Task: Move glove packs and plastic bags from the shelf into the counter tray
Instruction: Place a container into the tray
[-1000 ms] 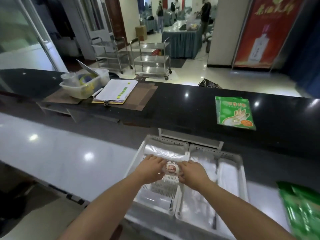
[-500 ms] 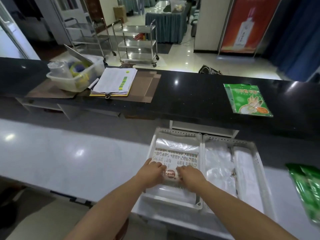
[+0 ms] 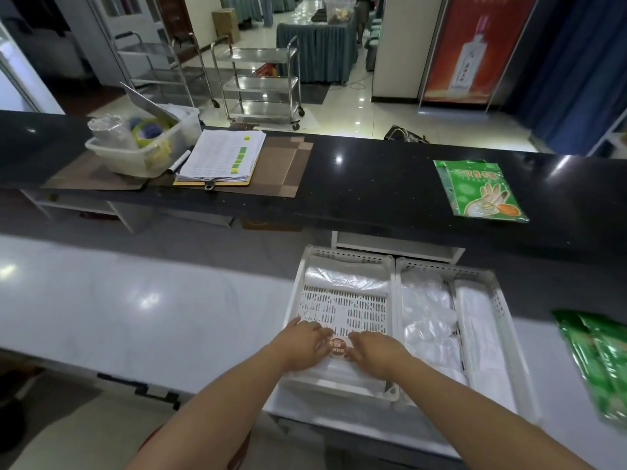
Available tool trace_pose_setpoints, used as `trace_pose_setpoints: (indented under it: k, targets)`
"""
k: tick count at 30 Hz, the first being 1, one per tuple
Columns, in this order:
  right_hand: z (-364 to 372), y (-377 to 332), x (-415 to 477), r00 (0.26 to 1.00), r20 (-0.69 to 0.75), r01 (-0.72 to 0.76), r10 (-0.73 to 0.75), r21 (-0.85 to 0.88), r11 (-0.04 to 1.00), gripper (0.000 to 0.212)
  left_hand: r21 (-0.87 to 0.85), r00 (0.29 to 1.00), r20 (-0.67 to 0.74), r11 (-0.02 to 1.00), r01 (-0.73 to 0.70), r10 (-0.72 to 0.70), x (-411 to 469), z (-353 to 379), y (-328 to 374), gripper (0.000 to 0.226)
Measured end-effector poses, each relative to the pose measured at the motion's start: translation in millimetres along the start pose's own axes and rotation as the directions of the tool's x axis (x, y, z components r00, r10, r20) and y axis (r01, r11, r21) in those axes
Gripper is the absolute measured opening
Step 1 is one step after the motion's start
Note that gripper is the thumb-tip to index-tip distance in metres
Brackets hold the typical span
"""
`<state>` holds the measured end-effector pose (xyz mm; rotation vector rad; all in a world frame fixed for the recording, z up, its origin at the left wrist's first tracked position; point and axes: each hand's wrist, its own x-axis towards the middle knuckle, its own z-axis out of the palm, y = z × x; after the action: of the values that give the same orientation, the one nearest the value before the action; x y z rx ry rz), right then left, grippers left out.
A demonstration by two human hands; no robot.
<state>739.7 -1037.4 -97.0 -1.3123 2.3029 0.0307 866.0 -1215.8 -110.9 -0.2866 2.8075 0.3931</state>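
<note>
Two white perforated trays sit side by side on the white counter. In the left tray (image 3: 342,308), at its near end, lies a clear plastic bag pack with a round red label (image 3: 338,346). My left hand (image 3: 303,344) and my right hand (image 3: 376,351) press flat on it from either side. Another bag roll (image 3: 346,279) lies at that tray's far end. The right tray (image 3: 502,300) holds several clear bags. One green glove pack (image 3: 481,191) lies on the black upper counter. More green glove packs (image 3: 600,361) lie on the white counter at the far right.
On the black counter's left stand a clear bin of supplies (image 3: 142,144) and a clipboard with papers (image 3: 224,157) on a brown mat. Steel carts (image 3: 261,79) stand on the floor beyond. White counter surface (image 3: 135,307) stretches left of the trays.
Both hands have slid the labelled bag pack from the middle of the left tray toward its near end. The view has shifted, so the trays sit further right.
</note>
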Motion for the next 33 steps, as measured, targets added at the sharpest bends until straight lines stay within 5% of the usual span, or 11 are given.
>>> trace_pose_setpoints:
  k: [17, 23, 33]
  targets:
    - [-26.4, 36.0, -37.5, 0.953, -0.29, -0.076, 0.091, 0.06, 0.995, 0.046, 0.161, 0.992, -0.124, 0.987, -0.015, 0.036, 17.5, -37.8, 66.0, 0.049]
    - [-40.7, 96.8, -95.3, 0.871, -0.444, -0.17, 0.21, 0.13, 0.977, 0.026, 0.197, 0.968, -0.252, 0.979, 0.051, 0.0, 35.5, -52.6, 135.7, 0.05]
    - [-24.7, 252.6, -245.2, 0.8, -0.481, -0.315, 0.36, 0.176, 0.933, 0.027, 0.269, 0.952, -0.275, 0.962, -0.057, 0.134, 71.0, -38.6, 335.6, 0.061]
